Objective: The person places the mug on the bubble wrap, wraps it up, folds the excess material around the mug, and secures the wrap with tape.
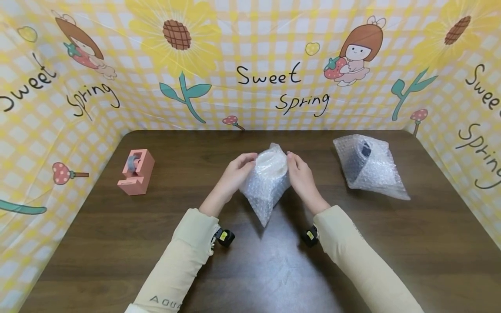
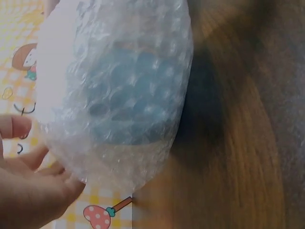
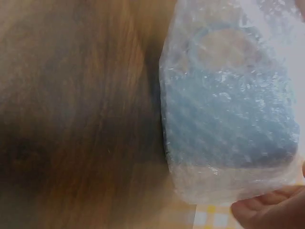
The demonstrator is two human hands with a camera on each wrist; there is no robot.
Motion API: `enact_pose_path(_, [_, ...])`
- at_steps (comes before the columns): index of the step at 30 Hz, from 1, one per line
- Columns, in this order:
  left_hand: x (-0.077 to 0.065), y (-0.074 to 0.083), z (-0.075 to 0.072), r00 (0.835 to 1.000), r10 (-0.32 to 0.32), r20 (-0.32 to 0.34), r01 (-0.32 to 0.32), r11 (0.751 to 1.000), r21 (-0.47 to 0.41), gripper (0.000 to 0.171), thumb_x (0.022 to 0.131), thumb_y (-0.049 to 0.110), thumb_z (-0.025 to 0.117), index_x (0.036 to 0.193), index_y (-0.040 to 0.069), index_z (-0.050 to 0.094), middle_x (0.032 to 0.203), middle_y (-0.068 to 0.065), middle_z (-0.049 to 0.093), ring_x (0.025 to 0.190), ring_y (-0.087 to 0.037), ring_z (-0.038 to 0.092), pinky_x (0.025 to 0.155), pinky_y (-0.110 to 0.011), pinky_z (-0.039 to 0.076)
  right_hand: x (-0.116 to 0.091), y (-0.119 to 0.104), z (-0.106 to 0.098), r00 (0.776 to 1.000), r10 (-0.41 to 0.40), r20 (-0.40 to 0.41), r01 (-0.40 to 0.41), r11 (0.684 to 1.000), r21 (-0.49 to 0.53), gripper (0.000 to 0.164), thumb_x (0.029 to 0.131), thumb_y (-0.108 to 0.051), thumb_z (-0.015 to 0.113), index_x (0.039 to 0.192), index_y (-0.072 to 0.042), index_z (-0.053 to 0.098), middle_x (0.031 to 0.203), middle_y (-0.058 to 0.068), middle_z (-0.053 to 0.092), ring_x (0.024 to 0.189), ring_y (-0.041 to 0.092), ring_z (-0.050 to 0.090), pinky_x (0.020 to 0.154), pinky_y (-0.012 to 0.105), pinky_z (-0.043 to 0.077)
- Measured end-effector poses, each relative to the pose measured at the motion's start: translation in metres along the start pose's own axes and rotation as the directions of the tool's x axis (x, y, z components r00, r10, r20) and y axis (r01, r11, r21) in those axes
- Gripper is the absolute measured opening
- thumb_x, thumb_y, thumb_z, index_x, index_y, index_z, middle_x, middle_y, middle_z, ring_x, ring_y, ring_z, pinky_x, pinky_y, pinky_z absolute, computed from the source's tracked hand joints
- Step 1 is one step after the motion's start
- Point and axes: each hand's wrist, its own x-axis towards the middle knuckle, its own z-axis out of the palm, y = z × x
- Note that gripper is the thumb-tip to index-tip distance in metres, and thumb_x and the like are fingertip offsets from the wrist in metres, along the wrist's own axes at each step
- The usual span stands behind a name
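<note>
A bubble-wrapped package (image 1: 270, 174) stands on the brown table in the middle of the head view, a pointed corner of the wrap towards me. Through the wrap a bluish thing (image 2: 136, 95) shows in the left wrist view; in the right wrist view it has a ring-shaped part (image 3: 195, 50) above it. My left hand (image 1: 235, 174) holds the package's upper left side, fingers along the far edge. On the upper right side my right hand (image 1: 302, 176) holds it with bent fingers. Some fingertips are hidden behind the wrap.
To the left stands a pink tape dispenser (image 1: 145, 174) with a grey roll. At the right lies another bubble-wrap bag (image 1: 375, 169) with a dark thing inside its opening. A patterned yellow-and-white cloth (image 1: 258, 43) rises along the table's back and sides.
</note>
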Motion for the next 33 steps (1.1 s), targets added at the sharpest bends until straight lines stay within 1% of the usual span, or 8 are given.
enact_pose_path(5, [0.006, 0.003, 0.006, 0.996, -0.032, -0.088, 0.039, 0.996, 0.077, 0.043, 0.101, 0.025, 0.039, 0.141, 0.012, 0.047, 0.148, -0.01, 0.045, 0.138, -0.026, 0.039, 0.116, -0.043, 0.03, -0.008, 0.0, 0.0, 0.996, 0.058, -0.066, -0.055, 0.997, 0.044, 0.05, 0.103, -0.03, 0.036, 0.14, 0.003, 0.039, 0.144, 0.024, 0.04, 0.136, 0.034, 0.037, 0.115, 0.046, 0.029])
enact_pose_path(10, [0.012, 0.002, 0.007, 0.994, -0.063, -0.09, 0.076, 0.986, 0.15, 0.046, 0.102, 0.029, 0.029, 0.143, 0.016, 0.045, 0.15, -0.003, 0.042, 0.142, -0.022, 0.033, 0.119, -0.04, 0.024, -0.02, -0.001, 0.01, 0.978, 0.151, -0.142, -0.132, 0.982, 0.138, 0.048, 0.099, -0.027, 0.042, 0.132, 0.007, 0.038, 0.134, 0.029, 0.034, 0.125, 0.038, 0.039, 0.109, 0.047, 0.032])
enact_pose_path(15, [0.015, -0.002, 0.007, 0.995, -0.04, -0.09, 0.055, 0.983, 0.173, 0.047, 0.104, 0.03, 0.023, 0.143, 0.015, 0.045, 0.151, -0.002, 0.041, 0.143, -0.022, 0.032, 0.12, -0.038, 0.023, -0.033, -0.007, 0.02, 0.974, 0.218, -0.061, -0.198, 0.95, 0.243, 0.056, 0.101, -0.031, 0.037, 0.142, 0.005, 0.026, 0.145, 0.028, 0.024, 0.137, 0.038, 0.028, 0.116, 0.047, 0.023])
enact_pose_path(20, [0.017, -0.005, 0.007, 0.996, -0.054, -0.068, 0.062, 0.992, 0.109, 0.048, 0.104, 0.031, 0.024, 0.142, 0.014, 0.046, 0.151, -0.005, 0.042, 0.142, -0.023, 0.033, 0.119, -0.041, 0.025, -0.04, -0.017, 0.029, 0.99, 0.134, 0.046, -0.142, 0.912, 0.385, 0.062, 0.104, -0.028, 0.028, 0.152, -0.001, 0.0, 0.16, 0.02, 0.003, 0.149, 0.03, 0.004, 0.122, 0.045, 0.006])
enact_pose_path(24, [0.018, -0.005, 0.006, 0.995, -0.084, -0.046, 0.085, 0.996, 0.027, 0.048, 0.103, 0.032, 0.025, 0.14, 0.015, 0.049, 0.149, -0.005, 0.044, 0.139, -0.023, 0.038, 0.117, -0.042, 0.028, -0.042, -0.022, 0.036, 0.988, 0.143, 0.059, -0.153, 0.86, 0.487, 0.066, 0.105, -0.027, 0.027, 0.15, 0.0, -0.012, 0.161, 0.016, -0.01, 0.149, 0.026, -0.007, 0.123, 0.041, -0.001])
enact_pose_path(27, [0.018, -0.004, 0.005, 0.995, -0.094, -0.03, 0.094, 0.996, -0.003, 0.047, 0.102, 0.032, 0.025, 0.139, 0.016, 0.051, 0.147, -0.005, 0.046, 0.136, -0.023, 0.041, 0.115, -0.043, 0.031, -0.042, -0.024, 0.038, 0.983, 0.177, 0.053, -0.179, 0.839, 0.514, 0.068, 0.105, -0.028, 0.027, 0.149, 0.001, -0.016, 0.159, 0.015, -0.016, 0.148, 0.025, -0.012, 0.122, 0.04, -0.004])
enact_pose_path(30, [0.018, -0.002, 0.005, 0.994, -0.105, -0.029, 0.105, 0.994, -0.001, 0.047, 0.101, 0.031, 0.026, 0.137, 0.017, 0.053, 0.146, -0.005, 0.047, 0.135, -0.023, 0.042, 0.115, -0.043, 0.031, -0.042, -0.027, 0.037, 0.982, 0.18, 0.055, -0.182, 0.826, 0.534, 0.066, 0.105, -0.026, 0.027, 0.151, -0.002, -0.013, 0.161, 0.014, -0.011, 0.149, 0.025, -0.008, 0.123, 0.04, -0.001])
enact_pose_path(33, [0.02, 0.0, 0.008, 0.993, -0.113, -0.032, 0.113, 0.993, 0.023, 0.047, 0.101, 0.031, 0.025, 0.138, 0.018, 0.053, 0.146, -0.005, 0.047, 0.136, -0.023, 0.041, 0.115, -0.042, 0.03, -0.039, -0.028, 0.032, 0.983, 0.178, 0.046, -0.173, 0.812, 0.558, 0.059, 0.104, -0.023, 0.027, 0.153, -0.005, -0.002, 0.162, 0.013, 0.002, 0.149, 0.026, 0.004, 0.123, 0.041, 0.007])
